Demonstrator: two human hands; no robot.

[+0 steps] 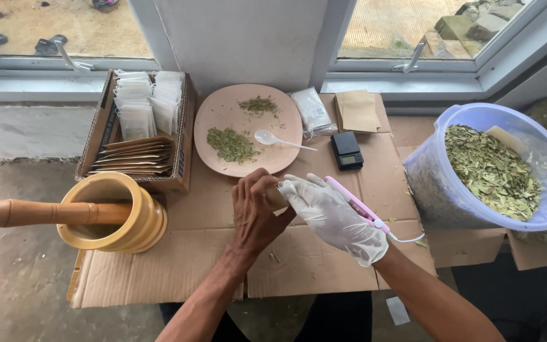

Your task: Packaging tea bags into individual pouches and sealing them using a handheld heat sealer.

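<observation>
At left I see a wooden mortar (pixel 112 215) with pestle (pixel 45 212); upper centre, a pink plate (pixel 223 114); right, a leaf-filled bucket (pixel 451 196).

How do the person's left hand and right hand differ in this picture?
The left hand is bare, while the right hand wears a white glove. The right hand grips a pink sealing tool with a white cord; the left hand holds only a small pouch, mostly hidden between the two hands. The left hand shows its back, fingers curled; the right hand lies slanted along the tool. Both hands meet above the cardboard sheet, just below the pink plate.
</observation>
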